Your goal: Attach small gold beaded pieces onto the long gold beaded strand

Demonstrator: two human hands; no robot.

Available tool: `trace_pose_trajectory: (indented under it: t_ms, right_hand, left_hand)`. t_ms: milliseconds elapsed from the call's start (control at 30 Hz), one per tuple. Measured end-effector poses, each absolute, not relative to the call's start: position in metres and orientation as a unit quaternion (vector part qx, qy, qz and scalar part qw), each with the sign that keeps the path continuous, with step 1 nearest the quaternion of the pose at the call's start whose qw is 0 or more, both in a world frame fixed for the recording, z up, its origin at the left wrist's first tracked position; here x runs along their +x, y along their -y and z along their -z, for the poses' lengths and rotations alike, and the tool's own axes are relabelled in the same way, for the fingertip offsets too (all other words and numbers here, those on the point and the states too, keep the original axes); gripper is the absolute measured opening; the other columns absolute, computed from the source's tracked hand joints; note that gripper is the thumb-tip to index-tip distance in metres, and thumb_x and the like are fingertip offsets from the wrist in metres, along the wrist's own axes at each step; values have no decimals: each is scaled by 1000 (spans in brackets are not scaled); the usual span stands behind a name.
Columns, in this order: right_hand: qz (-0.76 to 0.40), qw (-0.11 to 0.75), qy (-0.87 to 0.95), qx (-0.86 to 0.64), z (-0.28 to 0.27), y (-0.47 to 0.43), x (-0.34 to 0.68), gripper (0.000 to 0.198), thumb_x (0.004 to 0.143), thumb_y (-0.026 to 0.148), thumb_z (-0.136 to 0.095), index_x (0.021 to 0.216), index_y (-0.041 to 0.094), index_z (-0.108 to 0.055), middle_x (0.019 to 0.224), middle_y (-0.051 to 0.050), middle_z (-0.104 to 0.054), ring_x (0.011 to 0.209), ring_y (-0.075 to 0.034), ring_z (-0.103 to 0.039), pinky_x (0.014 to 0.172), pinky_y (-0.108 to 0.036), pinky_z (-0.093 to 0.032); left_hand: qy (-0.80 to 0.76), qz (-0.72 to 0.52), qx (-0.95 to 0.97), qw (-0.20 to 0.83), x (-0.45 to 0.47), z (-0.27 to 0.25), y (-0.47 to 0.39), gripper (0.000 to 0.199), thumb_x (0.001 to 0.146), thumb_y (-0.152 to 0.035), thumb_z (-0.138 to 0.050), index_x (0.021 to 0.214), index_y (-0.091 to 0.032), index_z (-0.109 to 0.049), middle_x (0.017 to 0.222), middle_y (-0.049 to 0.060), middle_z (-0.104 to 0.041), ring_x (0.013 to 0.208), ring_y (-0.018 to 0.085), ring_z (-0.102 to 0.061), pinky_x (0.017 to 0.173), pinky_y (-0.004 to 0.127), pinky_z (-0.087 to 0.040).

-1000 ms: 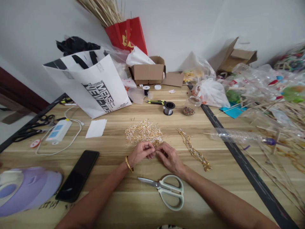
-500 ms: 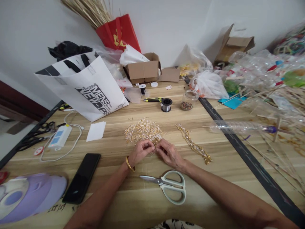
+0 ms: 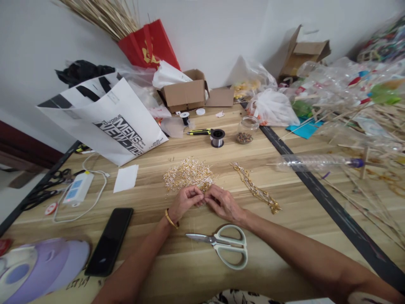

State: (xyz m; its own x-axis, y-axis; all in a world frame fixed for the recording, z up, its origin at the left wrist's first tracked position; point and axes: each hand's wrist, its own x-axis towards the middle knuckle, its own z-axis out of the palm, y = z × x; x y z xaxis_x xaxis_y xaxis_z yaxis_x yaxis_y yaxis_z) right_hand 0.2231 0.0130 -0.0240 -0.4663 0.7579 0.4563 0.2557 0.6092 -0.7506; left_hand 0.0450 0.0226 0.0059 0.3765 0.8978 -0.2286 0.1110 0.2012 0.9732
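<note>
The handling is carried out on a wooden worktop [image 3: 171,259]. A loose heap of gold and clear beads [image 3: 186,174] is spread near the centre, and the 2 hands are positioned at its near edge. The fingers of the left hand [image 3: 186,202] are closed in a pinch; those of the right hand [image 3: 223,203] are bent inward and closed likewise, with the 2 sets of fingertips all but meeting. A small piece [image 3: 200,205] appears to be gripped there, but it is too small to be identified.

A bundle of beaded strands [image 3: 257,189] is laid to the right of the heap, apart from it. Scissors [image 3: 230,245] are placed between the forearms, with the blades pointing left. A spool [image 3: 217,138] and a jar [image 3: 246,131] are stood beyond the heap.

For fine handling of this kind, the piece should be steadied by 1 pinch while being adjusted by the other. The pinch is best made low, since a dropped piece could easily be lost among the loose beads. Contact between the forearms and the scissors should be avoided.
</note>
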Motion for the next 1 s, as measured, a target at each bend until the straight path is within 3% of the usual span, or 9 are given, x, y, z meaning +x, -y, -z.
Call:
trace_pose_trajectory:
  t_ms: [1000]
  right_hand:
    - [-247, 382, 837, -305, 26, -11, 223, 11, 92, 18, -43, 88, 18, -53, 83, -6, -56, 73, -15, -54, 65, -25, -45]
  left_hand:
    - [-464, -327, 515, 642, 42, -2, -23, 30, 63, -35, -76, 66, -10, -59, 58, 2, -65, 55, 11, -60, 58, 22, -49]
